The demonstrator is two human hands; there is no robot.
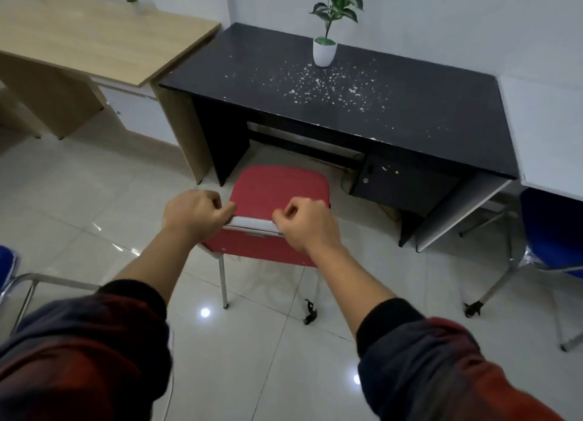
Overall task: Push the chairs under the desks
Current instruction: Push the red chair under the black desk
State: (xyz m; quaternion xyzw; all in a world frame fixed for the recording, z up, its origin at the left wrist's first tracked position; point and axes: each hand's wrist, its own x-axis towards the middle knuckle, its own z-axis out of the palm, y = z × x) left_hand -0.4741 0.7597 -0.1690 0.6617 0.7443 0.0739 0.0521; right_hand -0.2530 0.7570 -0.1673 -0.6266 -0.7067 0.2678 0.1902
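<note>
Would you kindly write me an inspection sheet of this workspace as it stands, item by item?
Surface: black desk, top speckled with white flecks.
Job's things: red chair on the tiled floor, facing the desk opening, seat not yet under it.
Clutter: potted plant on the desk.
Grippers: left hand and right hand each grip the chair's backrest top.
Cables: nothing seen.
Surroundings: wooden desk to the left; blue chair at right; another blue chair at the left edge.
</note>
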